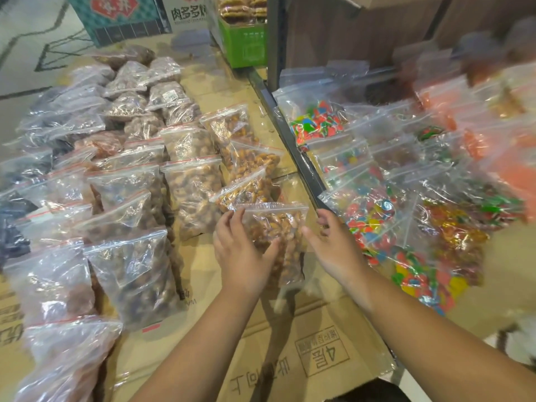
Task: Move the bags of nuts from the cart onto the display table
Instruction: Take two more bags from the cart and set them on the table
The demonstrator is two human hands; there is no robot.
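A clear zip bag of golden-brown nuts (pixel 278 227) is at the centre, over the cardboard-covered display table (pixel 290 343). My left hand (pixel 240 250) grips the bag's left side, thumb across its front. My right hand (pixel 333 245) is just to the right of the bag with fingers spread, its thumb tip near the bag's right edge; I cannot tell if it touches. Behind it, more bags of the same nuts (pixel 246 158) lie in a row. Rows of darker nut bags (pixel 130 184) fill the table's left part. No cart can be made out.
To the right, past a dark metal edge (pixel 293 152), lie bags of colourful candy (pixel 374 221) and orange sweets (pixel 507 158). A teal carton (pixel 121 18) and a green box of biscuits (pixel 246 42) stand at the back. A brown wooden cabinet (pixel 362 39) rises at the back right.
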